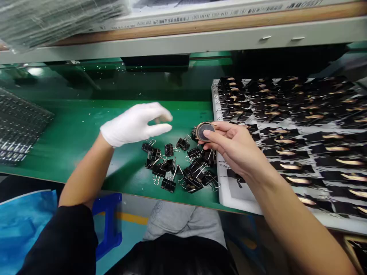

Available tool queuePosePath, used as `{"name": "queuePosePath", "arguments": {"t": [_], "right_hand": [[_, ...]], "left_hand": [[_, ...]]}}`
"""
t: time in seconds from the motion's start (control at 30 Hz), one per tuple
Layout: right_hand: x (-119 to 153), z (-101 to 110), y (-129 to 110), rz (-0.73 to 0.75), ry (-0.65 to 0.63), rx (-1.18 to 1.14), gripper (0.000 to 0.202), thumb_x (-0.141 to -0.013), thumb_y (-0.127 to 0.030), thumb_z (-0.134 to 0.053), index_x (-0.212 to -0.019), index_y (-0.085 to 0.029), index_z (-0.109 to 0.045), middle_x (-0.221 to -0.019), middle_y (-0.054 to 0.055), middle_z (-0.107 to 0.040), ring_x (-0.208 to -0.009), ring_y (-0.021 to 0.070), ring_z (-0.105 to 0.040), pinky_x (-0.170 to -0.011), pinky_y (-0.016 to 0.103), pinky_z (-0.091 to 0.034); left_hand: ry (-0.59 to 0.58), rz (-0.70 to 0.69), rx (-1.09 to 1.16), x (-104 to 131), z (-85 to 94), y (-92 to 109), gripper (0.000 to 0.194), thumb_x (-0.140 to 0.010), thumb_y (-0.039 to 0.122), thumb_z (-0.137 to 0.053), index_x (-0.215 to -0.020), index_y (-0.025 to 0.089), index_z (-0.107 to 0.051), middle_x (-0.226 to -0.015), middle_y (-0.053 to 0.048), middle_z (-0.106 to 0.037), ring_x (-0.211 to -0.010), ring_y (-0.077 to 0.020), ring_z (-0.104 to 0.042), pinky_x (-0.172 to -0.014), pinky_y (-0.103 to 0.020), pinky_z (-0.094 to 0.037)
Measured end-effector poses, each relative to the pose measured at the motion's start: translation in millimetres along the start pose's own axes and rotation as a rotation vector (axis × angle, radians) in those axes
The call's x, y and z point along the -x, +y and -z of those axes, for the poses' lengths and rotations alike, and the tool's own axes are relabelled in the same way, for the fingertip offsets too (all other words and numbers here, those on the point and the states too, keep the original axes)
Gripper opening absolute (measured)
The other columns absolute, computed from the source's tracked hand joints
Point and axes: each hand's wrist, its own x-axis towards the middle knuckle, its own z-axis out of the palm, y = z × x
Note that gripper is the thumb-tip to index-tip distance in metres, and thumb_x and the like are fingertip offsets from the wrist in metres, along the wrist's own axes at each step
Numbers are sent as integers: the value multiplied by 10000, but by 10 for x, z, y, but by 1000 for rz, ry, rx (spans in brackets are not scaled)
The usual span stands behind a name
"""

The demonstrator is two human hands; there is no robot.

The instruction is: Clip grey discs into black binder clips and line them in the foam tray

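My left hand (140, 123), in a white glove, hovers over the green bench with thumb and fingers apart and nothing between them. On the right, my bare right hand (229, 139) pinches a small round disc (204, 131) with a dark centre and a tan rim, thumb on its face. A loose pile of black binder clips (183, 166) with silver wire handles lies below and between my hands. Beside my right hand stands a white foam tray (226, 187) with rows of black binder clips (289, 152), each row showing thin tan edges between the clips.
The green bench top (71, 152) ends at a front edge near my lap. At far left sits a stack of clear plastic trays (21, 126). A shelf (183, 44) crosses above, bearing plastic-wrapped sheets (57, 19). A blue stool (107, 225) stands below the bench.
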Motion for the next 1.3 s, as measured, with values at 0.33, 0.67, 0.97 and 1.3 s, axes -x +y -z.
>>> {"name": "queuePosePath", "arguments": {"t": [0.33,0.67,0.97,1.3], "right_hand": [[59,-32,21,-54,-100,-101,315,-808,-411,-908,-1001,-190,-794,-1048,82,-803,-861,168,-743,-813,333,-659],[63,-19,21,3,-189,-187,287,-871,-423,-860,-1027,-204,-761,-1055,65,-780,-906,172,-758,-878,362,-680],[77,-42,95,112,-151,-25,313,-867,-454,-872,-1063,-235,-765,-969,29,-769,-832,177,-760,-859,388,-696],[74,-48,95,117,-108,35,316,-845,-448,-890,-1032,-228,-761,-945,30,-776,-832,187,-763,-856,400,-698]], "left_hand": [[-322,115,-15,313,-87,-536,391,-977,507,-606,-692,260,-708,-719,6,-704,-654,-157,-617,-676,-320,-459],[507,83,201,-353,-469,545,480,-1028,408,-579,-605,191,-648,-547,21,-574,-522,-97,-496,-547,-283,-379],[136,56,107,-320,-273,361,586,-889,587,-676,-504,213,-443,-455,29,-398,-456,-100,-327,-491,-312,-236],[75,-4,44,-331,-342,326,561,-889,665,-563,-562,214,-504,-460,7,-398,-436,-118,-300,-570,-313,-170]]}}
